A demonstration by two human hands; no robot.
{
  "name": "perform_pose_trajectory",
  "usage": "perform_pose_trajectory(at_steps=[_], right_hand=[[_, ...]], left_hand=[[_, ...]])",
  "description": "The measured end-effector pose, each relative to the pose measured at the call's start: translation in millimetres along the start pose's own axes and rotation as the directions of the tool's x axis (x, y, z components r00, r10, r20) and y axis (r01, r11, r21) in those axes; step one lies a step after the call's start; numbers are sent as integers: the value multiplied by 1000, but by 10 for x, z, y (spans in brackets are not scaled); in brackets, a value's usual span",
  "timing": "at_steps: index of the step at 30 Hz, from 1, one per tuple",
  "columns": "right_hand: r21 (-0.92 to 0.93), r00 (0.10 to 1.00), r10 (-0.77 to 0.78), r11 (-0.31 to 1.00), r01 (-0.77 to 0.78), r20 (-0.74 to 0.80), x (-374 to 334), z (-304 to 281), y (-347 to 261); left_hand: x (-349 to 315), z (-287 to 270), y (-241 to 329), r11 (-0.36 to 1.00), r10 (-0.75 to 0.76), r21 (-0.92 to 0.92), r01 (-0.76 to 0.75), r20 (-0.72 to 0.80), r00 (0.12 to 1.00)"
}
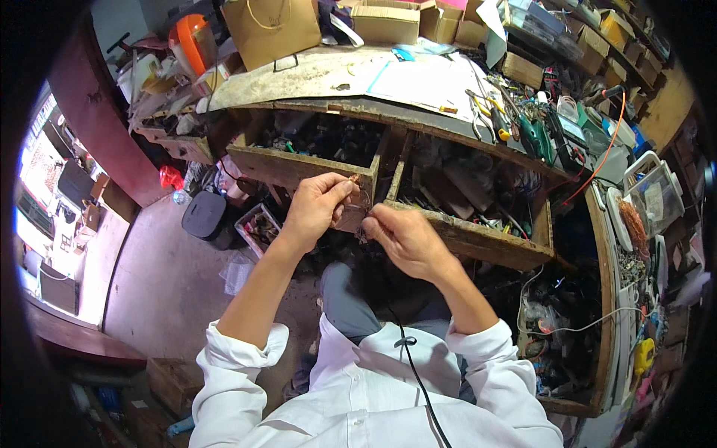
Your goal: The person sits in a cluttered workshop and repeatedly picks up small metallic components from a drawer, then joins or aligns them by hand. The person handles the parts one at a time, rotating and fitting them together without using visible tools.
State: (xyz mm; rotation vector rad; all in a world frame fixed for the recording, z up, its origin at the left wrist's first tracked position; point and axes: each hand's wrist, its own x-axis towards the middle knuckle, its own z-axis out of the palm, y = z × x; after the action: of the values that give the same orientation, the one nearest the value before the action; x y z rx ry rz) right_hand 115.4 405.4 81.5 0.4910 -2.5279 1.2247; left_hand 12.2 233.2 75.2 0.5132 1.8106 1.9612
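Observation:
In front of the open drawers, my left hand (321,205) is closed in a pinch. A small coppery bit (354,180) shows at its fingertips, too small to name. Just to its right and slightly nearer, my right hand (407,239) is pinched too, with a small dark, shiny bit (363,234) below its fingertips. Thin strands seem to run between the hands, but I cannot tell whether both grip one thing. The left wooden drawer (299,166) lies behind my left hand, and the right wooden drawer (478,243) extends beside my right hand.
Pliers (482,119) and a green power tool (534,138) lie on the worktop (299,82). A white sheet (426,82) covers part of it. A black bin (208,216) stands on the floor at left. Another cluttered drawer (606,299) juts out at right, crossed by a pale cable (582,328).

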Motion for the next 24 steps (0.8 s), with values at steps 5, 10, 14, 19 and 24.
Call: perform_pose_trajectory(at_steps=[5,10,14,19,24], right_hand=[[-210,969,-246,948,241,1,295,-381,36],[-83,979,-204,976,204,0,599,-469,167],[23,998,-47,999,46,34,599,-349,351],[184,990,-134,973,140,-47,528,-253,319],[67,962,-270,960,272,-42,495,-269,163]], left_hand=[[-79,109,46,927,26,365,-87,168,985],[-154,190,173,937,19,327,-121,300,954],[-153,150,187,982,97,135,-130,228,969],[-114,65,129,997,57,41,-62,112,992],[-65,10,26,999,44,16,-46,140,989]])
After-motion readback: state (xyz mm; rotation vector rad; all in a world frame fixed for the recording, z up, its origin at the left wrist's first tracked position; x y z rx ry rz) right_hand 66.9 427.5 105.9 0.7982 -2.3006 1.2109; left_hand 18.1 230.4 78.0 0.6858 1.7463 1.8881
